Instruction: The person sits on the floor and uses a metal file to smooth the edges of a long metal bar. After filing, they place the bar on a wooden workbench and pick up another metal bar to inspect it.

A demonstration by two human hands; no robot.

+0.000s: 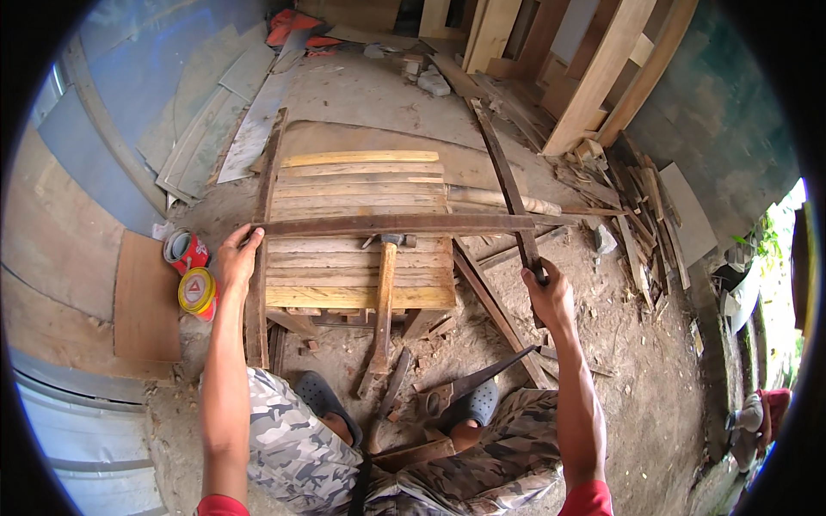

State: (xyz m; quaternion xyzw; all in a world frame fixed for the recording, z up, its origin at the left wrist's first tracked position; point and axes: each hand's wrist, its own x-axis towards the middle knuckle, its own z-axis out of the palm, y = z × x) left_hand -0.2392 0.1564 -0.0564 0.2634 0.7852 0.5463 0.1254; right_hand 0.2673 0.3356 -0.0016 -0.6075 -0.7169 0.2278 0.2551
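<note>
A dark wooden frame shaped like an H lies over a low slatted wooden bench (361, 297). Its crossbar (396, 225) runs level between a left bar (274, 163) and a slanting right bar (499, 159). At the left joint my left hand (237, 261) is closed on the frame, thumb on the crossbar's end. My right hand (551, 291) grips the right bar below the other joint. Between them a hammer (385, 301) with a wooden handle rests on the slats, its head close under the crossbar.
A handsaw (482, 376) lies by my right foot. Two paint cans (199, 293) stand left of my forearm. Scrap wood (641, 215) is heaped along the right wall, below leaning planks (594, 77). Wood chips litter the floor, and sheets (148, 297) lean at left.
</note>
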